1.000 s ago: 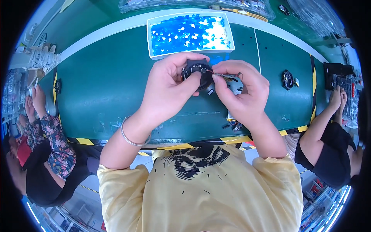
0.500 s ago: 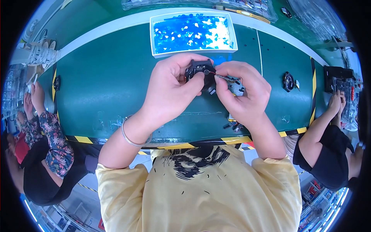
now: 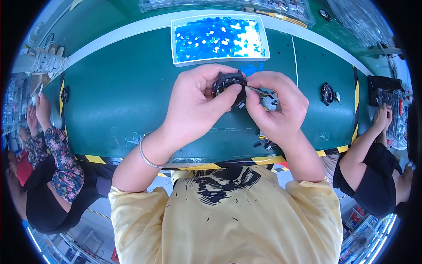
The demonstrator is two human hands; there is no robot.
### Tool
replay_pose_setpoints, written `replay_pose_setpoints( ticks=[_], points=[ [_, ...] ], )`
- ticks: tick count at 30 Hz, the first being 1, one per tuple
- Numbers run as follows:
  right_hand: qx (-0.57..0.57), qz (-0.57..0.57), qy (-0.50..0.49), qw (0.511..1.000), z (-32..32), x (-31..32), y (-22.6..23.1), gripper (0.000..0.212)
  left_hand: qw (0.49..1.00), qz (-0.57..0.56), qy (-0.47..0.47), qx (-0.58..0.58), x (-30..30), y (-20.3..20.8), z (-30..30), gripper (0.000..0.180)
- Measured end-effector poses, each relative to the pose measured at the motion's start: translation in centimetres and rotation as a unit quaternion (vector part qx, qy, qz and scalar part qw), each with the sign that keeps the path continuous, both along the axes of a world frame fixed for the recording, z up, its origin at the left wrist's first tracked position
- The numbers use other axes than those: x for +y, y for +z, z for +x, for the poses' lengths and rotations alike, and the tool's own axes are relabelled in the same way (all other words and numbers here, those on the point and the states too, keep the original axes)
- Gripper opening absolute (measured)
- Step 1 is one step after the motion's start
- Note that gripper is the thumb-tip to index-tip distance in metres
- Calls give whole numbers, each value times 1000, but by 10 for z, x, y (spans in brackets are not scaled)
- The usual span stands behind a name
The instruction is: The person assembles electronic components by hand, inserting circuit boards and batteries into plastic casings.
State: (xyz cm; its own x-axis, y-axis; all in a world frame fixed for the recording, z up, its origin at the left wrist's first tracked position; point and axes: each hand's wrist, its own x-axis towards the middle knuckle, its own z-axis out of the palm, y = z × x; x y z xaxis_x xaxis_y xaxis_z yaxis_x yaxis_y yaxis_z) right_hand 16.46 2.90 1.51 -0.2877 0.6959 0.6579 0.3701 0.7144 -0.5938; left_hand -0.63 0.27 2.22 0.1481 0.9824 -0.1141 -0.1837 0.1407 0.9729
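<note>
My left hand [image 3: 193, 100] is closed around a black round watch case [image 3: 227, 80], held above the green table. Its thumb presses on the inner face of the case, near the edge toward my other hand. At the right side of the case, my right hand [image 3: 282, 105] pinches a small circuit board [image 3: 263, 92] between thumb and forefinger. A thin red wire runs between the board and the case. What lies under my left thumb is hidden.
Beyond my hands stands a white tray [image 3: 176, 53] of small blue and white pieces. Loose parts [image 3: 265, 143] lie below my right hand. Another black watch case [image 3: 327, 93] is at right. A brush [image 3: 281, 16] lies at the back. Co-workers sit on both sides.
My left thumb has slid up and to the right, covering a small round disc that showed before. The watch case has shifted slightly right. My right hand keeps its pinch.
</note>
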Motion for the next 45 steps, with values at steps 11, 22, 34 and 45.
replay_pose_setpoints(
  ticks=[11, 22, 34, 45],
  points=[
    [-24, 16, 9, 1000, 1, 2, -3, 19, 1000, 5, -4, -5, 0, -3, -1, 19],
    [156, -343, 80, 923, 3, 2, -2, 17, 998, -37, -53, 13, 10, -10, -11, 14],
    [142, -338, 44, 929, 21, 10, -3, 9, 981, -116, -125, -92, 10, -14, -4, 17],
    [-5, -7, 6, 1000, 5, -1, -4, 24, 958, -174, -11, -226, 4, -11, 1, 14]
  ],
)
